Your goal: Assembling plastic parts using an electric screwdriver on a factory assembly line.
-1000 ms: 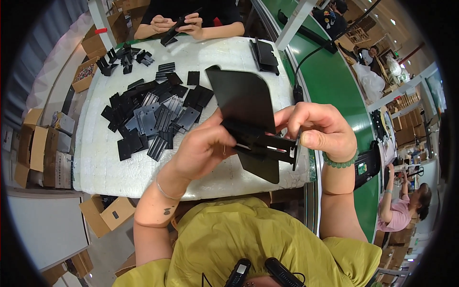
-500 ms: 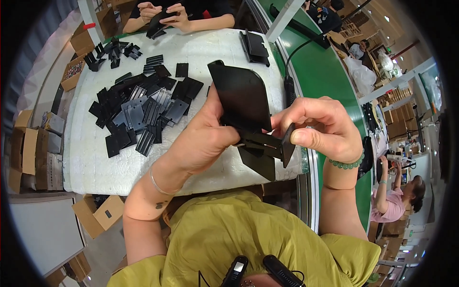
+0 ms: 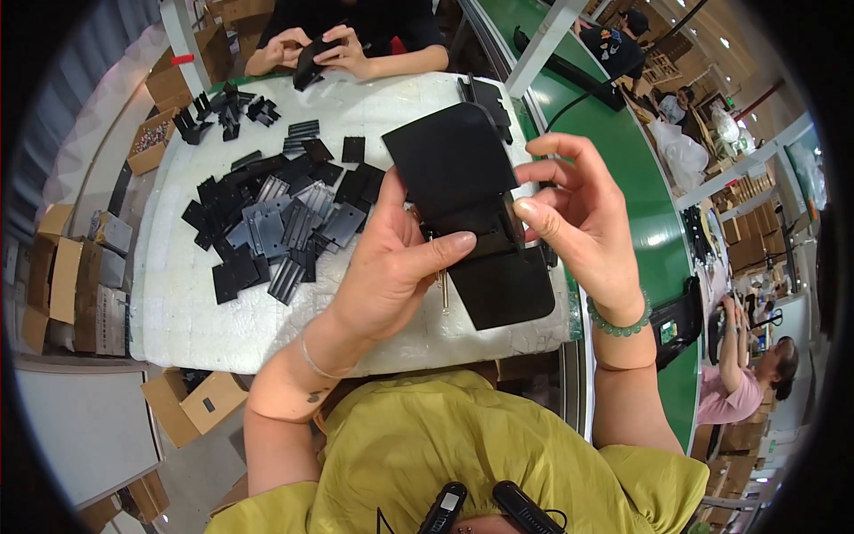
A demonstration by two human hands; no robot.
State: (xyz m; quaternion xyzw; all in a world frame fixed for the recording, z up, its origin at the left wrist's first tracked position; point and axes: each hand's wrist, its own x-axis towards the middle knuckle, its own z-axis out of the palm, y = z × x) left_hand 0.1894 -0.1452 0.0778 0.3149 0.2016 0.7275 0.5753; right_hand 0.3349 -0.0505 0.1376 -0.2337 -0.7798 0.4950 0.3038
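A black folding stand (image 3: 454,169), with a broad upper panel and a lower panel, is held up over the table. My left hand (image 3: 391,254) grips its left side, thumb pressed flat on the middle joint. At the stand's right side, my right hand (image 3: 578,209) has its thumb against a small black plate (image 3: 514,221) seen nearly edge-on. The other fingers of that hand curl behind the plate, partly hidden. A thin metallic rod (image 3: 444,289) shows below my left hand; whether it is held, I cannot tell.
A pile of black and grey brackets (image 3: 276,222) covers the white foam table's (image 3: 356,343) left half. Across it, a co-worker's hands (image 3: 325,53) hold a black part. Smaller black clips (image 3: 231,111) lie far left. A green conveyor (image 3: 596,151) runs along the right. Cardboard boxes (image 3: 191,405) stand left.
The stand has turned so its panels face me more fully. My left thumb has come onto its front, and my right hand's fingers have spread wider beside the small plate.
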